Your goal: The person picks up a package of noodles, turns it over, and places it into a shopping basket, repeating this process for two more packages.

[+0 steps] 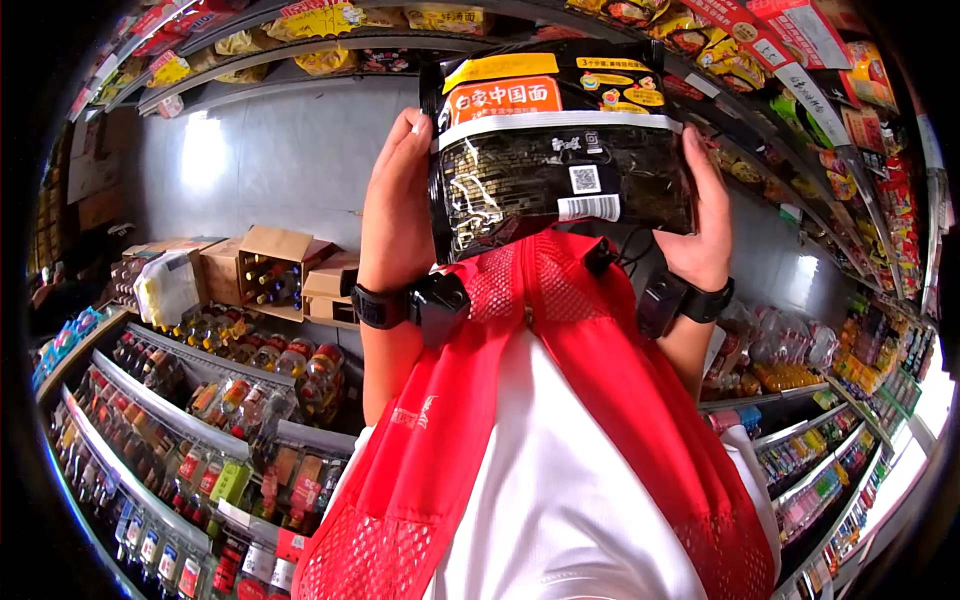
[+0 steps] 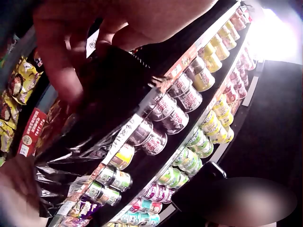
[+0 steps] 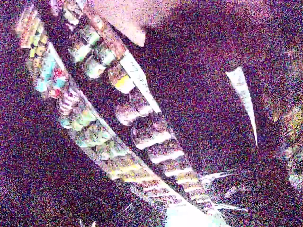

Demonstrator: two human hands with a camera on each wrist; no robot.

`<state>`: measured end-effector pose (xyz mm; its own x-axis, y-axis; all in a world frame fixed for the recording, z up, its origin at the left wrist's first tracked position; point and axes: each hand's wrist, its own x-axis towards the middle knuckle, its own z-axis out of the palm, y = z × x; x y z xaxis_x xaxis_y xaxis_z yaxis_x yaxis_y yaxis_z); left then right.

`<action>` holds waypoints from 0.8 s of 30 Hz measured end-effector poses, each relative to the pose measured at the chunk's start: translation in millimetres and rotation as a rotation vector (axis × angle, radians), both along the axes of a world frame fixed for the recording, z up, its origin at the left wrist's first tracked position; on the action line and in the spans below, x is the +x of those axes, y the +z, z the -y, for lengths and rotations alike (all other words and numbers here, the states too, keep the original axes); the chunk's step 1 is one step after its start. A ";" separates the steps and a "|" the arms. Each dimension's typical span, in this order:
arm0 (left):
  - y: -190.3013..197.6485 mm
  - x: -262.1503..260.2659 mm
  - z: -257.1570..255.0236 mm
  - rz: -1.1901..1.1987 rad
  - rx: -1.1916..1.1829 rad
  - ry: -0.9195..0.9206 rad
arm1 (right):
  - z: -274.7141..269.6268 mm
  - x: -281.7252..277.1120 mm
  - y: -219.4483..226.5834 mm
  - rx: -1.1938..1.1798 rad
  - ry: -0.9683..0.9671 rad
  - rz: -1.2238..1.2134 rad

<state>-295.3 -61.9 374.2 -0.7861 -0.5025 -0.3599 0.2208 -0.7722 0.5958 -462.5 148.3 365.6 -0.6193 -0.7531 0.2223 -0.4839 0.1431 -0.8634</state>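
Observation:
A black instant noodle multipack (image 1: 500,160) with an orange label and a white band is held up in front of the chest in the head view. My left hand (image 1: 398,205) grips its left end and my right hand (image 1: 708,215) its right end. The fingers mostly hide behind the pack. Seen from the left wrist, bent fingers (image 2: 59,56) lie against the dark, shiny wrapper (image 2: 90,130). The right wrist view is very grainy; only a bit of the hand (image 3: 135,19) shows at the top.
Shelves with bagged noodles (image 1: 735,65) stand ahead and to the right. Rows of cup noodles (image 2: 173,118) fill another rack. To the left are open cardboard boxes (image 1: 285,245) on the grey floor (image 1: 270,140) and a rack of bottles (image 1: 170,450). A red vest (image 1: 600,370) covers the torso.

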 end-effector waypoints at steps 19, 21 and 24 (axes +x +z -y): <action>-2.0 21.9 -4.2 0.061 -0.163 0.111 | 36.7 10.7 25.6 -0.232 -0.079 0.876; -3.8 24.7 -1.7 0.072 -0.181 0.104 | 41.3 16.5 28.0 -0.222 -0.071 0.895; -6.4 28.5 -0.6 0.065 -0.175 0.093 | 38.3 17.9 22.7 -0.226 -0.024 0.909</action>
